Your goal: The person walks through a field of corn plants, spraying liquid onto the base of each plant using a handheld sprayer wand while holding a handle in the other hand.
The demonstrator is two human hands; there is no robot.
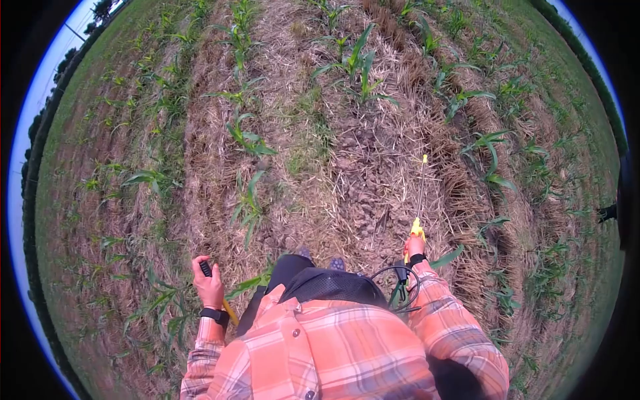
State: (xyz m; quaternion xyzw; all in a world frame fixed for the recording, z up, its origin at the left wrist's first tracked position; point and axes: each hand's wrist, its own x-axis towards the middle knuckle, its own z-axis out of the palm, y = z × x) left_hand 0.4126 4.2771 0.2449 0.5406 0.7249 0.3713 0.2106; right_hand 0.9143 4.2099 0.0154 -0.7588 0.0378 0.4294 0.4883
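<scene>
My right hand (416, 248) is wrapped round the yellow handle of a spray wand (421, 193). The thin wand points forward over the soil and ends in a small yellow nozzle (425, 159). A black hose (415, 293) loops back from the handle beside my sleeve. On the left side, my left hand (209, 288) is closed round the black grip (206, 268) of a lever. Part of a yellow bar (231, 313) shows behind that wrist, and the rest is hidden by my arm. Both wrists wear dark bands.
Rows of young maize plants (363, 63) run ahead and to both sides. Dry straw and clods of soil (373, 193) cover the ground between them. My shoes (337, 264) stand between two rows. A maize plant (250, 207) grows just ahead on the left. A dark shape (608, 213) appears at the far right edge.
</scene>
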